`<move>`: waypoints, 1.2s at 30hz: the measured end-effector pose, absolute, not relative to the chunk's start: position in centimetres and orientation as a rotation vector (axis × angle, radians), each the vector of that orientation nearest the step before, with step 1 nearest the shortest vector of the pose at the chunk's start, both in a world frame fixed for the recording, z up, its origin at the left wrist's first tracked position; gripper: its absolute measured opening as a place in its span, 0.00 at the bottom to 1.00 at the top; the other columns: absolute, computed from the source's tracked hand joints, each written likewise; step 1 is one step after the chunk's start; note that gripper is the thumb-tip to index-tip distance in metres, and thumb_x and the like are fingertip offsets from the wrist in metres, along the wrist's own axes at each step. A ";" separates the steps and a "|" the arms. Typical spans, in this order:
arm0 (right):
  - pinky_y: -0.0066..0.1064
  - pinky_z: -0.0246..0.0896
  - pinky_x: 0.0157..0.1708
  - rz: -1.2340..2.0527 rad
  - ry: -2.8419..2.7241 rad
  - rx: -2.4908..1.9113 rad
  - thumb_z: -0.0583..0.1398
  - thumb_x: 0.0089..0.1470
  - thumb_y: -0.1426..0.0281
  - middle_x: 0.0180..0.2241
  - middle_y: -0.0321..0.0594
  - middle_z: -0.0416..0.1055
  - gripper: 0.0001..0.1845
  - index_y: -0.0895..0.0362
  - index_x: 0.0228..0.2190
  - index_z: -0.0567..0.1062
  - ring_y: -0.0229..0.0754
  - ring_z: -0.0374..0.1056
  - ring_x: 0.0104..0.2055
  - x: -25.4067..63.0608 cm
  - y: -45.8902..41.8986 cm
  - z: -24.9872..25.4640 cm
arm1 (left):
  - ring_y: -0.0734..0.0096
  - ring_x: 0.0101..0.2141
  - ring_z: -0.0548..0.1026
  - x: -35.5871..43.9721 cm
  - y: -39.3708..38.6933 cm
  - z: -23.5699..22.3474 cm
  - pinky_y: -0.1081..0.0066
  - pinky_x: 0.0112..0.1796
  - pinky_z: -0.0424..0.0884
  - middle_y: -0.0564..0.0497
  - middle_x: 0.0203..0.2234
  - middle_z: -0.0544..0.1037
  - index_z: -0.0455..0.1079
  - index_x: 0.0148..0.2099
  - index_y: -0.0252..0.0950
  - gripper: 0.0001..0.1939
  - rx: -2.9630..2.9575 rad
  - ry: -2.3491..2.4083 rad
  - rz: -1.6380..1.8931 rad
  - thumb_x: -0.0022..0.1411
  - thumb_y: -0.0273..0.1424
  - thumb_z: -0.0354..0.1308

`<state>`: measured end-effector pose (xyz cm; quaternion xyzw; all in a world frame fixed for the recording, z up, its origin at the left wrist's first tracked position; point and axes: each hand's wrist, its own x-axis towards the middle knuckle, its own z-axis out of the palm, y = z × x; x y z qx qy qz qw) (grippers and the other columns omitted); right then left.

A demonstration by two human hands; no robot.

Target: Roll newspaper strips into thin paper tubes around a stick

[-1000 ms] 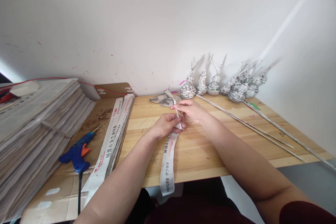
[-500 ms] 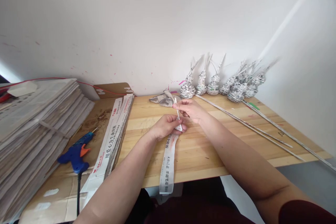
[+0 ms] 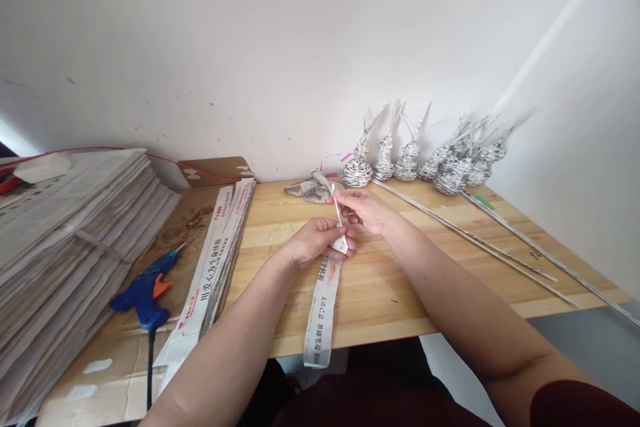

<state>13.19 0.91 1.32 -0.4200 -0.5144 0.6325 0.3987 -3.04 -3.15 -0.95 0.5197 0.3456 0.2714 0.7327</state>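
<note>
A long printed newspaper strip (image 3: 319, 320) runs from my hands down over the front edge of the table. Its upper end is rolled into a thin white paper tube (image 3: 337, 212) that points up and away from me. My left hand (image 3: 323, 240) pinches the strip where it meets the roll, thumb on top and fingertips beneath. Farther up, my right hand (image 3: 357, 205) grips the tube near its tip between thumb and fingers. A crumpled grey cloth (image 3: 310, 188) lies on the table just behind my hands.
Several woven paper gourds (image 3: 357, 172) stand along the wall. Long paper rods (image 3: 450, 217) lie across the wooden table (image 3: 390, 280) at right. To the left are a blue glue gun (image 3: 143, 293), stacked newspaper strips (image 3: 210, 267) and a tall newspaper pile (image 3: 90, 240).
My right hand has shifted slightly right as the tube turns in my fingers. A little more of the folded paper shows at my left fingertips.
</note>
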 end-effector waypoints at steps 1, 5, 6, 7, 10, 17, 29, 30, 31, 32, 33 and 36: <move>0.24 0.40 0.15 1.648 -1.338 -1.036 0.68 0.41 0.54 0.19 0.32 0.62 0.21 0.59 0.28 0.77 0.31 0.56 0.21 13.3 0.9 1.3 | 0.64 0.34 0.78 -3.1 -3.2 -0.7 0.65 0.36 0.72 0.41 0.34 0.79 0.73 0.43 0.30 0.22 1.138 0.776 0.599 0.55 0.44 0.62; 0.24 0.39 0.15 1.658 -1.316 -1.020 0.70 0.39 0.59 0.17 0.30 0.60 0.18 0.60 0.27 0.76 0.29 0.53 0.19 13.3 1.0 1.2 | 0.63 0.35 0.78 -3.2 -3.3 -0.3 0.64 0.37 0.72 0.40 0.35 0.79 0.73 0.43 0.30 0.22 1.133 0.766 0.602 0.55 0.44 0.62; 0.24 0.37 0.15 1.636 -1.282 -1.036 0.71 0.37 0.60 0.16 0.29 0.59 0.18 0.59 0.25 0.74 0.29 0.51 0.18 13.2 1.0 1.2 | 0.63 0.35 0.78 -3.3 -3.2 -0.3 0.63 0.37 0.72 0.40 0.35 0.79 0.73 0.43 0.30 0.22 1.145 0.751 0.597 0.55 0.44 0.62; 0.24 0.36 0.14 1.618 -1.249 -1.055 0.71 0.36 0.60 0.16 0.29 0.58 0.18 0.59 0.23 0.73 0.28 0.51 0.18 13.1 1.0 1.2 | 0.63 0.35 0.78 -3.2 -3.2 -0.3 0.63 0.38 0.72 0.40 0.35 0.79 0.73 0.43 0.30 0.22 1.158 0.737 0.593 0.55 0.44 0.62; 0.23 0.36 0.14 1.610 -1.214 -1.083 0.71 0.34 0.59 0.16 0.29 0.58 0.20 0.58 0.21 0.71 0.28 0.51 0.17 13.1 1.0 1.2 | 0.63 0.35 0.78 -3.2 -3.1 -0.4 0.63 0.37 0.72 0.40 0.35 0.79 0.73 0.43 0.30 0.22 1.185 0.731 0.587 0.54 0.44 0.63; 0.23 0.37 0.14 1.663 -1.316 -0.991 0.69 0.40 0.57 0.18 0.30 0.59 0.20 0.60 0.28 0.77 0.29 0.52 0.19 13.4 1.1 1.2 | 0.63 0.35 0.78 -3.1 -3.2 -0.6 0.64 0.37 0.72 0.40 0.34 0.79 0.74 0.42 0.30 0.22 1.186 0.738 0.589 0.53 0.44 0.64; 0.23 0.36 0.14 1.618 -1.332 -1.006 0.70 0.38 0.58 0.19 0.31 0.59 0.18 0.60 0.26 0.76 0.29 0.51 0.20 13.5 1.0 1.5 | 0.63 0.35 0.77 -3.0 -3.2 -0.6 0.64 0.37 0.73 0.40 0.34 0.79 0.74 0.42 0.30 0.21 1.185 0.737 0.594 0.53 0.43 0.64; 0.23 0.35 0.14 1.592 -1.293 -1.033 0.71 0.36 0.59 0.17 0.30 0.58 0.19 0.59 0.23 0.74 0.29 0.50 0.19 13.5 1.0 1.5 | 0.63 0.35 0.78 -3.0 -3.2 -0.6 0.64 0.37 0.73 0.39 0.35 0.79 0.74 0.42 0.30 0.22 1.186 0.740 0.592 0.53 0.43 0.64; 0.23 0.34 0.14 1.569 -1.256 -1.057 0.71 0.34 0.59 0.17 0.29 0.56 0.19 0.59 0.21 0.72 0.28 0.49 0.18 13.4 0.9 1.6 | 0.63 0.35 0.78 -3.0 -3.2 -0.6 0.64 0.37 0.73 0.39 0.35 0.79 0.74 0.42 0.30 0.22 1.189 0.742 0.588 0.53 0.42 0.64; 0.23 0.34 0.14 1.559 -1.237 -1.067 0.71 0.34 0.59 0.16 0.28 0.56 0.20 0.59 0.21 0.72 0.28 0.49 0.18 13.3 0.9 1.6 | 0.62 0.35 0.78 -3.0 -3.2 -0.6 0.64 0.37 0.73 0.39 0.35 0.79 0.74 0.42 0.30 0.21 1.193 0.741 0.583 0.53 0.42 0.64; 0.23 0.34 0.14 1.568 -1.244 -1.061 0.71 0.36 0.57 0.17 0.28 0.56 0.20 0.59 0.21 0.72 0.28 0.49 0.18 13.4 0.9 1.6 | 0.63 0.35 0.78 -3.1 -3.2 -0.6 0.64 0.37 0.73 0.39 0.35 0.79 0.74 0.43 0.30 0.21 1.197 0.735 0.581 0.53 0.42 0.64; 0.23 0.39 0.14 1.664 -1.362 -0.980 0.67 0.43 0.55 0.20 0.32 0.61 0.20 0.59 0.30 0.78 0.30 0.54 0.21 13.7 0.8 1.6 | 0.63 0.35 0.78 -3.2 -3.0 -0.7 0.64 0.38 0.73 0.40 0.35 0.79 0.74 0.44 0.30 0.21 1.197 0.713 0.591 0.54 0.43 0.63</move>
